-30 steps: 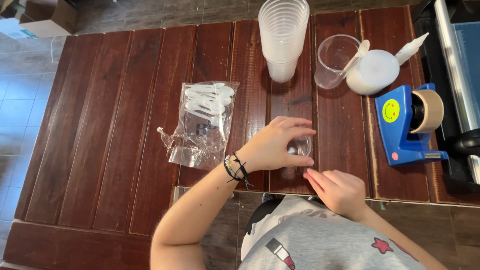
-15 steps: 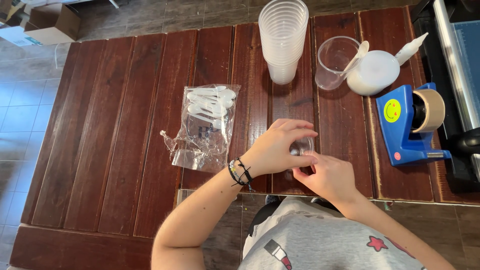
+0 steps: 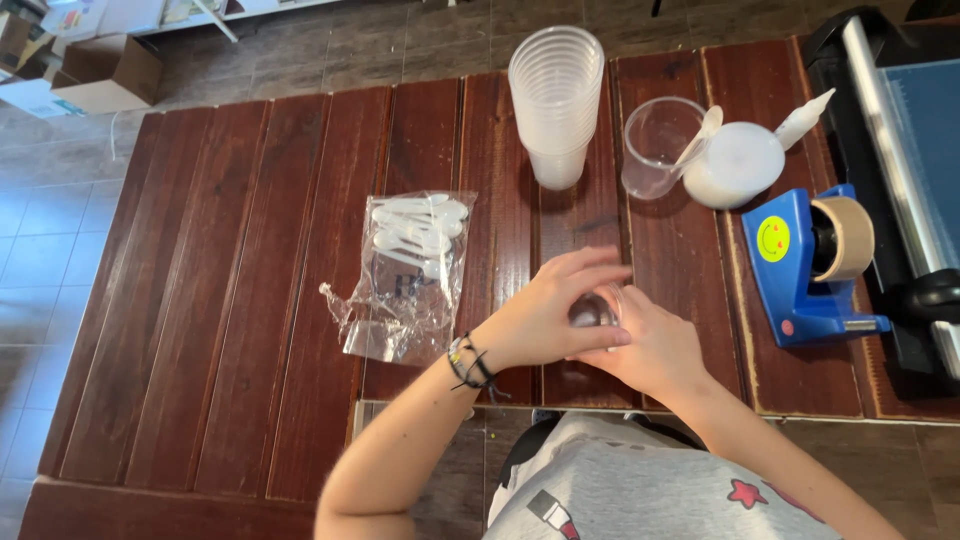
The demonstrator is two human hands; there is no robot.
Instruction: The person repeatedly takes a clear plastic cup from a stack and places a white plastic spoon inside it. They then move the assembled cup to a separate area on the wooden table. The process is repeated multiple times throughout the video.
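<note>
A small clear cup point(image 3: 597, 305) sits near the front edge of the dark wooden table point(image 3: 230, 300), almost wholly covered by both hands, so only a bit of its rim and wall shows between the fingers. The left hand point(image 3: 545, 318) curls over it from the left side, fingers spread across the top, and the right hand point(image 3: 650, 345) presses in from the right, its fingers meeting the cup and touching the left hand's fingertips; the two hands are together and closed around the cup. A dark cord bracelet point(image 3: 468, 362) circles the left wrist. Just to the left of the hands lies a clear plastic bag point(image 3: 400, 290) holding white plastic spoons point(image 3: 415, 225), flat on the boards. Farther back, straight beyond the hands, stands a tall stack of translucent cups point(image 3: 556, 100), upright. Beside it to the right is a single clear cup point(image 3: 655, 145) with a white spoon leaning in it, and touching that, a round white lidded container point(image 3: 738, 165) with a white squeeze bottle point(image 3: 805, 115) lying tilted against its far side. To the right of the hands, well apart, a blue tape dispenser point(image 3: 805, 270) carries a roll of brown tape point(image 3: 848, 235). A black machine point(image 3: 900, 150) lines the table's right edge.
</note>
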